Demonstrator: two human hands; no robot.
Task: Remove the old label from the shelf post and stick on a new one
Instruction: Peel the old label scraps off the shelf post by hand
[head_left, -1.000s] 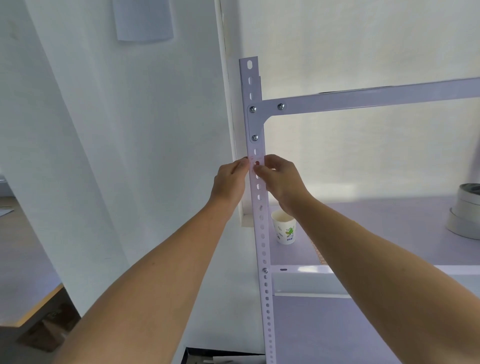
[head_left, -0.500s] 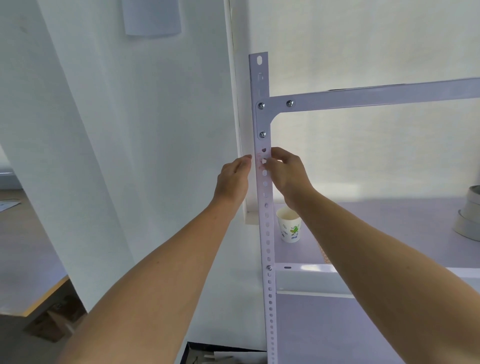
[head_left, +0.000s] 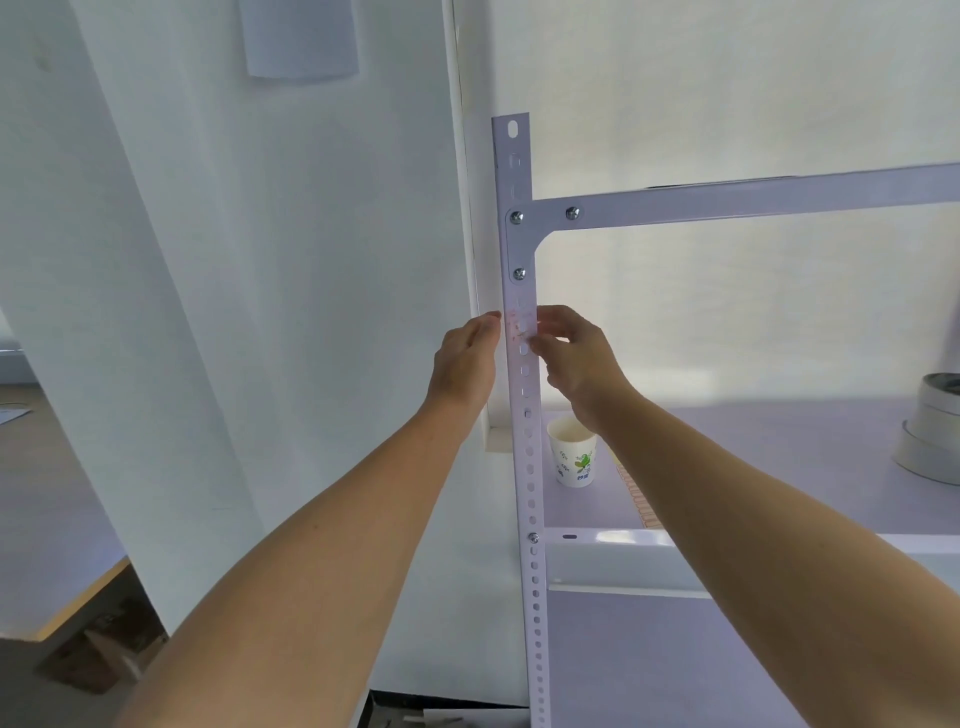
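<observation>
The right hand's (head_left: 576, 358) thumb and forefinger (head_left: 543, 313) curl inward and pinch at the right edge of the label (head_left: 521, 325). The other fingers are bent behind them. Whether any of the label is lifted off cannot be told. The left hand's (head_left: 465, 358) fingertips (head_left: 492, 318) lie close together and nearly straight, touching the left edge of the post (head_left: 531, 467) just beside the label and gripping nothing.

The label is a pale, faint patch with small reddish marks. It sits on the front face of the post between the two hands, a little below the lowest of three screws. Both forearms reach up to it from the bottom of the view, one on each side of the post.

The post is upright, white and punched with a row of holes. A crossbar (head_left: 753, 195) is bolted to it above the hands and runs off to the right. Below the hands a shelf (head_left: 779, 447) joins the post at another screw. A paper cup (head_left: 571, 460) with a green print stands upright on the shelf, just right of the post and under the right wrist. Rolls of tape (head_left: 935, 431) are stacked at the shelf's far right edge, well apart from the cup. A white wall (head_left: 260, 260) stands to the left of the post, with a desk (head_left: 52, 493) at the left edge of the view.
</observation>
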